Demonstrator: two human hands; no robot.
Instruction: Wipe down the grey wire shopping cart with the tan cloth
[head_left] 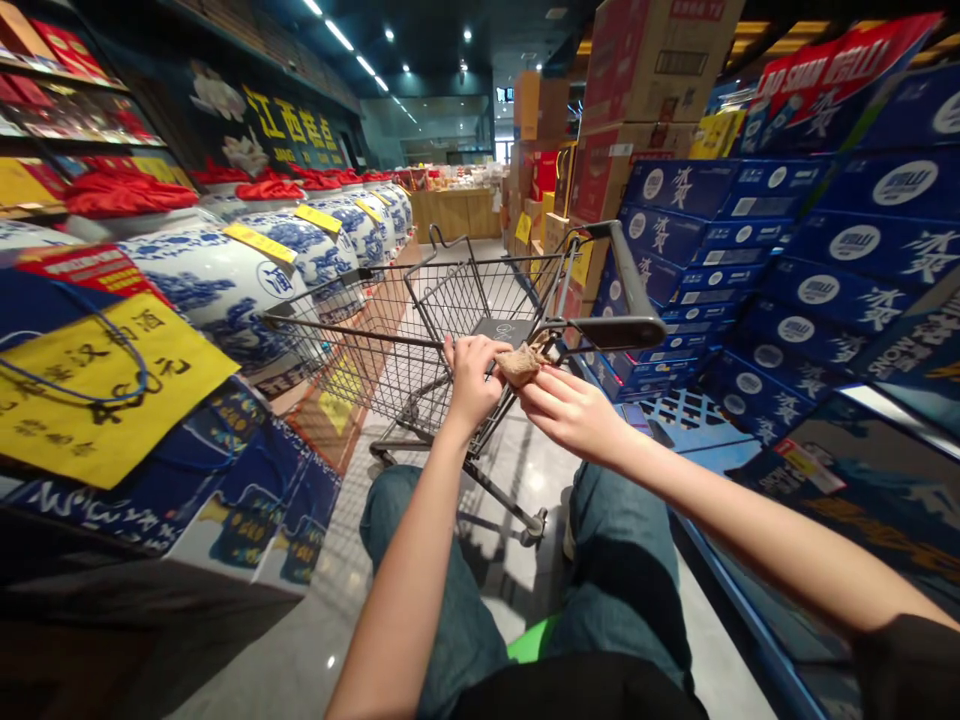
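Note:
A grey wire shopping cart [360,325] stands side-on before my knees, its handle [619,330] toward the right. My left hand [474,382] is closed over the cart's near top rim, fingers bent; its fingertips are next to a crumpled brown cloth [521,365]. The cloth is pinched in my right hand [574,410] and lies against the rim near the handle end. My right thumb is mostly hidden. A dark panel with a pale logo [504,330] shows on the cart just beyond my hands.
Blue-and-white jars [225,285] with red cloth tops line the left. Nearer are dark blue boxes [247,500] and a yellow price sign [112,390]. Stacked blue cartons [675,225] rise close on the right, on a blue pallet [690,425]. Tiled floor [337,640] runs underneath.

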